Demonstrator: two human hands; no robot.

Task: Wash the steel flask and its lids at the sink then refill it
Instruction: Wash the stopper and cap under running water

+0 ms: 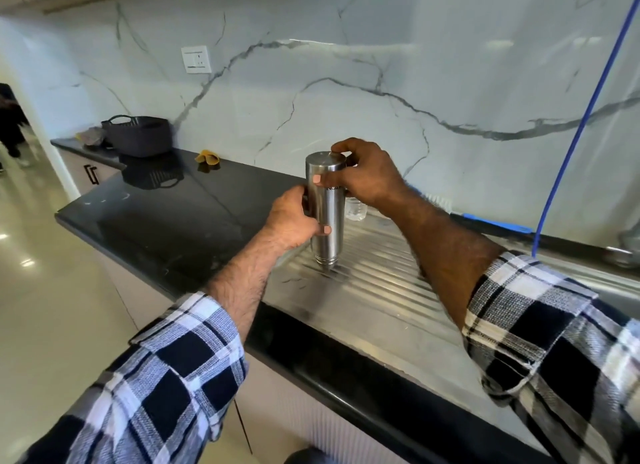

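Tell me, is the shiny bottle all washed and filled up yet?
Not yet. The steel flask stands upside down, mouth on the ribbed draining board, as if emptying or draining, so washing may be partly done. The left hand grips its body and the right hand holds its upturned base. No lid is on it, and I cannot see the lids. Refilling and capping are still left.

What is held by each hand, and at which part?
Both hold the steel flask, mouth down on the drainboard: left hand round its middle, right hand round its upper end.
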